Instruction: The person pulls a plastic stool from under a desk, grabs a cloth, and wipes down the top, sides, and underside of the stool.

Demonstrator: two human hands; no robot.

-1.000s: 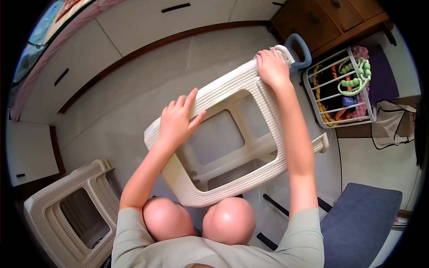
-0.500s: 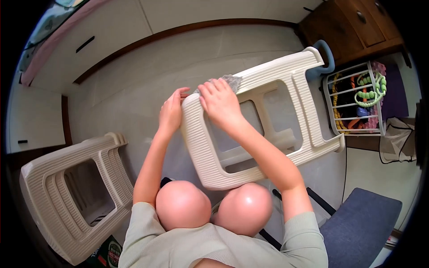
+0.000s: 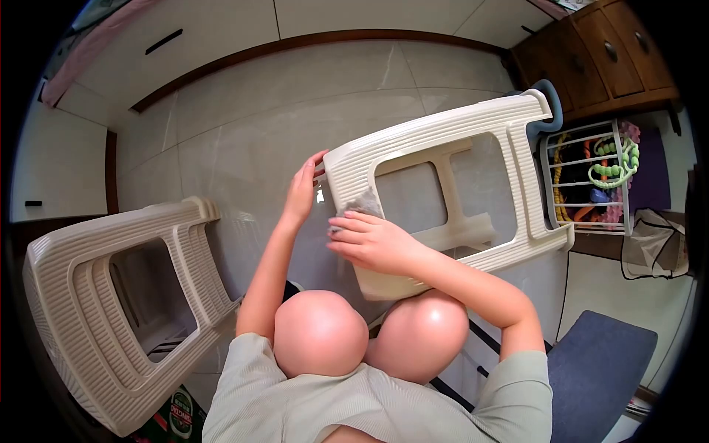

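Observation:
A white ribbed plastic stool point(image 3: 443, 133) with a large opening in its panel lies tilted before my knees. My left hand point(image 3: 301, 193) is at its upper left corner, fingers curled round the edge. Pressed to the left side panel, my right hand point(image 3: 377, 244) is closed on a crumpled grey cloth point(image 3: 365, 202), which shows past the fingers. Part of the panel is hidden under the right hand and forearm. A second, similar plastic stool point(image 3: 59, 273) stands on the floor to my left.
At the right is a white wire rack point(image 3: 587, 230) with colourful ropes and a green beaded loop. Behind it stands a brown wooden drawer cabinet point(image 3: 591, 59). A dark blue cushioned seat point(image 3: 602, 369) is at lower right. White cabinets point(image 3: 221, 29) line the far side.
My right hand has moved with the cloth from the stool's top edge down to its left side panel. My left hand stays at the corner. The view has shifted slightly.

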